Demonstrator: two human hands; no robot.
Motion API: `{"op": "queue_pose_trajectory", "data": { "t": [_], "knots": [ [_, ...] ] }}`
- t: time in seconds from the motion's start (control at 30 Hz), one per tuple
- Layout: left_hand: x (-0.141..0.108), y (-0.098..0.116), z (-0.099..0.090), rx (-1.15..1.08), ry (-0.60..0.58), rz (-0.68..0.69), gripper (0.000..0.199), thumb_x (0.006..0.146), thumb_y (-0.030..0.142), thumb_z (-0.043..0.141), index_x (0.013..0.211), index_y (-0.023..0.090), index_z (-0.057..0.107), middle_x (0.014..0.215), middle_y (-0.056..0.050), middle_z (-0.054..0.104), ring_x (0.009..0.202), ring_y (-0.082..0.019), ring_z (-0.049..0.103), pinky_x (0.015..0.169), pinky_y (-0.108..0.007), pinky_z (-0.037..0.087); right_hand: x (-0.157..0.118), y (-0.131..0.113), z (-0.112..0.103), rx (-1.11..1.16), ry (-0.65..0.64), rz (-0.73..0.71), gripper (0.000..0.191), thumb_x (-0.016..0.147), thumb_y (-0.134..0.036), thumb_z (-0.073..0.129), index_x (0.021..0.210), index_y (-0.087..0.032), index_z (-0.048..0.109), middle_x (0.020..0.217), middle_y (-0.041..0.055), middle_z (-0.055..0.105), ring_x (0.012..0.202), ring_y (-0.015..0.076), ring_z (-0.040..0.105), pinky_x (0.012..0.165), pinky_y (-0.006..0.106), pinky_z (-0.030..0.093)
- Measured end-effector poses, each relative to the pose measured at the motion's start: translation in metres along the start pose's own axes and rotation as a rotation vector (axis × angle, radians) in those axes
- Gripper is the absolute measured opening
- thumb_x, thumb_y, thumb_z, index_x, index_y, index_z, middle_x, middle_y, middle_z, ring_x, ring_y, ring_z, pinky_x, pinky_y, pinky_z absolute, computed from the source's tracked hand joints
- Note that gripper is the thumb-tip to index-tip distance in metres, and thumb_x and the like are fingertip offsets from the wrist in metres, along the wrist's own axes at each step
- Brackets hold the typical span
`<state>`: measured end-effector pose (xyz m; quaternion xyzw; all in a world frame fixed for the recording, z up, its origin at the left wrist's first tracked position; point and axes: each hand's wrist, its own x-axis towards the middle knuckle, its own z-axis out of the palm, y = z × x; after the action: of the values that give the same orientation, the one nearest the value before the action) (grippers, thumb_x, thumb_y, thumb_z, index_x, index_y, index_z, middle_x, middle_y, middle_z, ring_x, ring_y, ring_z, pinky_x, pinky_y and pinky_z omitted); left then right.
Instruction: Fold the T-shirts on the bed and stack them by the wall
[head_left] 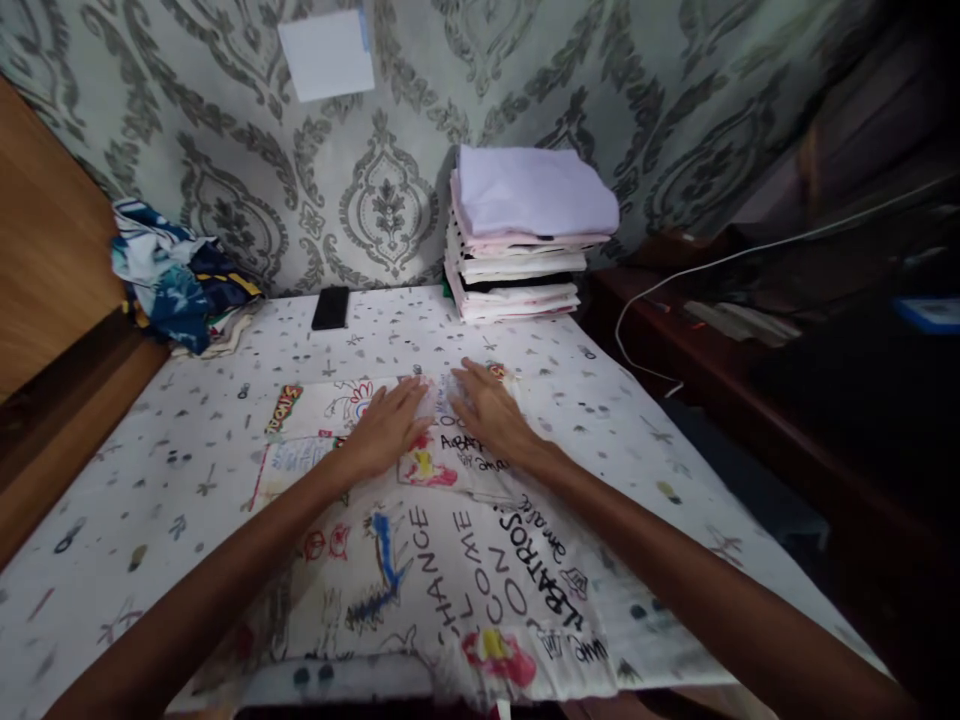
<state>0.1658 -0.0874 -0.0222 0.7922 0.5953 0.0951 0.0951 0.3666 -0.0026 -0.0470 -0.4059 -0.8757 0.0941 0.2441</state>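
A white garment with drawings and handwriting lies partly folded on the white patterned table cover. My left hand rests palm down on its far part, fingers apart and stretched forward. Just to the right, my right hand lies flat on the same cloth with its fingers spread. A small gap separates the two hands, and neither grips anything. The near part of the garment, with large black letters, reaches toward the table's front edge.
A folded clothes stack stands at the back, right of a black phone. Crumpled clothes lie at the back left. A white cable crosses the dark furniture on the right.
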Motion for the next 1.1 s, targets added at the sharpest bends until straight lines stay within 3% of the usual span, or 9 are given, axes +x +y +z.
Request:
{"op": "queue_pose_trajectory", "data": {
  "t": [0.13,0.3,0.4,0.6,0.7,0.8,0.93,1.0,1.1],
  "knots": [
    [-0.017,-0.046,-0.008,0.111,-0.026,-0.218,0.061,0.102,0.047,0.026,0.153,0.014,0.033,0.163,-0.016,0.028,0.152,-0.027,0.022,0.121,-0.052,0.022,-0.012,-0.011,0.016,-0.097,-0.186,0.009,0.067,0.099,-0.057,0.033,0.146,-0.011,0.044,0.156,0.0185,0.041,0.147,0.0318,0.032,0.119,0.048,0.031],
    [-0.065,-0.103,-0.016,0.263,-0.016,-0.427,0.069,0.101,0.053,0.020,0.155,0.011,0.030,0.163,-0.017,0.025,0.153,-0.028,0.019,0.121,-0.054,0.018,-0.017,0.003,0.015,-0.195,-0.151,0.059,0.075,0.099,-0.062,0.026,0.149,-0.008,0.039,0.157,0.0196,0.038,0.149,0.0309,0.028,0.122,0.047,0.022],
    [-0.084,-0.119,-0.021,0.269,-0.006,-0.478,0.071,0.100,0.053,0.017,0.156,0.010,0.028,0.164,-0.017,0.023,0.153,-0.029,0.018,0.119,-0.057,0.021,-0.018,0.003,0.013,-0.189,-0.138,0.063,0.075,0.098,-0.064,0.025,0.150,-0.012,0.039,0.157,0.0171,0.040,0.149,0.0306,0.029,0.122,0.048,0.022],
    [-0.088,-0.118,-0.021,0.246,0.033,-0.490,0.071,0.099,0.054,0.017,0.155,0.011,0.030,0.164,-0.016,0.024,0.153,-0.029,0.019,0.119,-0.057,0.020,-0.017,-0.007,0.006,-0.212,-0.186,0.071,0.071,0.100,-0.058,0.029,0.148,-0.006,0.040,0.157,0.0208,0.037,0.149,0.0309,0.028,0.123,0.045,0.021],
    [-0.090,-0.116,-0.021,0.232,0.074,-0.466,0.067,0.099,0.051,0.018,0.152,0.013,0.035,0.162,-0.015,0.029,0.151,-0.030,0.024,0.119,-0.057,0.022,-0.022,-0.009,0.001,-0.227,-0.179,0.063,0.064,0.102,-0.052,0.030,0.148,-0.009,0.041,0.157,0.0188,0.037,0.149,0.0302,0.027,0.122,0.047,0.022],
    [-0.095,-0.116,-0.023,0.202,0.127,-0.434,0.064,0.100,0.048,0.018,0.147,0.013,0.043,0.159,-0.016,0.037,0.149,-0.030,0.029,0.117,-0.056,0.024,-0.041,-0.015,-0.008,-0.174,-0.136,-0.025,0.053,0.102,-0.044,0.038,0.146,-0.016,0.042,0.157,0.0151,0.039,0.148,0.0308,0.029,0.120,0.054,0.027],
    [-0.103,-0.111,-0.027,0.182,0.214,-0.379,0.058,0.100,0.045,0.024,0.139,0.012,0.049,0.152,-0.019,0.046,0.144,-0.032,0.036,0.116,-0.056,0.025,-0.082,-0.026,-0.024,-0.026,-0.137,-0.174,0.037,0.100,-0.031,0.044,0.135,-0.023,0.053,0.148,0.0110,0.050,0.138,0.0274,0.046,0.113,0.051,0.040],
    [-0.105,-0.102,-0.028,0.188,0.264,-0.265,0.053,0.099,0.045,0.031,0.135,0.013,0.053,0.146,-0.019,0.052,0.140,-0.033,0.041,0.115,-0.056,0.026,-0.102,-0.029,-0.032,0.025,-0.137,-0.183,0.031,0.100,-0.029,0.045,0.128,-0.023,0.057,0.143,0.0107,0.056,0.134,0.0265,0.050,0.111,0.051,0.043],
    [-0.098,-0.074,-0.027,0.147,0.258,0.074,0.042,0.097,0.042,0.042,0.128,0.018,0.058,0.136,-0.015,0.060,0.129,-0.030,0.051,0.110,-0.049,0.037,-0.123,-0.031,-0.041,0.087,-0.123,-0.151,0.031,0.097,-0.032,0.051,0.126,-0.024,0.058,0.142,0.0104,0.057,0.134,0.0275,0.050,0.111,0.055,0.042]
  ]
}}
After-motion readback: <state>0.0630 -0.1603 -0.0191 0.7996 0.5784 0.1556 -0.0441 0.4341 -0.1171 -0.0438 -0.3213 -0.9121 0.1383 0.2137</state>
